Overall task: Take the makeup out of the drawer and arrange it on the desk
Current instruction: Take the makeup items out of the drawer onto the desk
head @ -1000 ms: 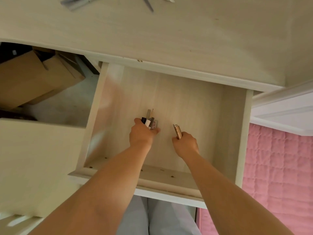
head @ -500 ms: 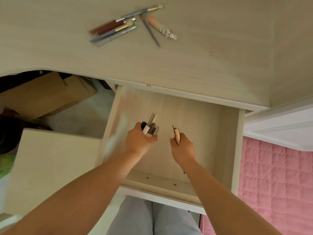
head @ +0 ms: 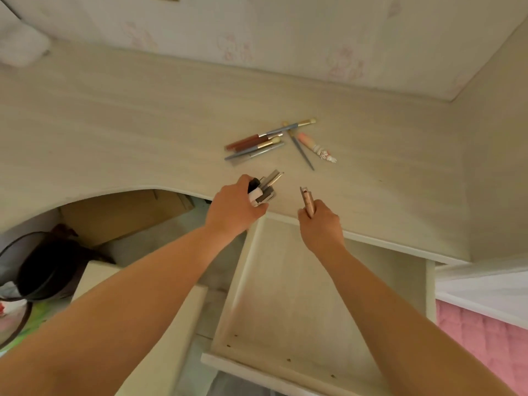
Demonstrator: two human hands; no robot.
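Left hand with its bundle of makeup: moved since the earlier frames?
Yes. The left hand has risen out of the drawer and forward to the desk edge.

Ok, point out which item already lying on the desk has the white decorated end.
The pink stick with a white ornamental end, rightmost in the pile on the pale wooden desk. The others are slim brushes and tubes with brown, gold or grey-blue handles, none with such an ornament.
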